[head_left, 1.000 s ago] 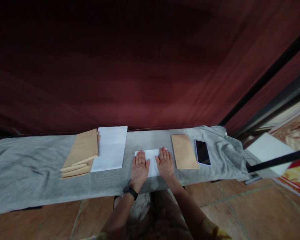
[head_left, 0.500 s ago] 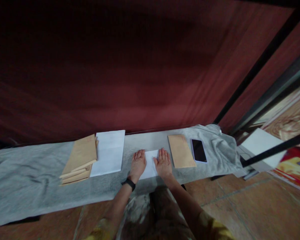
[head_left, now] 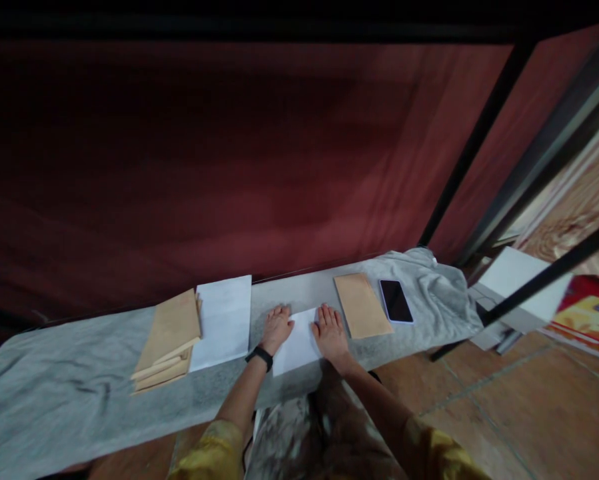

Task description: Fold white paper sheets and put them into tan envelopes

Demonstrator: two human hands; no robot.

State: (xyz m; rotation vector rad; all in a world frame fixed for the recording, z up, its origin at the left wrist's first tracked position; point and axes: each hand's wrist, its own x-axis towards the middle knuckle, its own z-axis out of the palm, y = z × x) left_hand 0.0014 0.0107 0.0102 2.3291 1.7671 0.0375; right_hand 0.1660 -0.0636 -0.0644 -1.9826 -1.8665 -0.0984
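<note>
A white sheet of paper [head_left: 298, 343], folded or small, lies on the grey cloth in front of me. My left hand [head_left: 278, 328] rests at its left edge, fingers slightly bent and pointing away from me. At its right edge, my right hand [head_left: 331, 332] lies flat with the fingers stretched out. Neither hand grips the paper; both press on it or beside it. To the right of my right hand is a brown envelope [head_left: 363, 305]. Left of my left hand lies a larger stack of white paper [head_left: 222, 321], next to several brown envelopes [head_left: 172, 327] in a pile.
A phone [head_left: 396, 301] with a dark screen lies right of the single envelope. The grey cloth [head_left: 69, 380] covers a long narrow bench against a dark red curtain [head_left: 279, 167]. Black metal bars [head_left: 474, 147] and a white box [head_left: 524, 287] stand at the right.
My view has tilted slightly. My left hand has slid back a little along the paper's left edge, its fingers now more bent. The right hand stays flat on the right edge.
</note>
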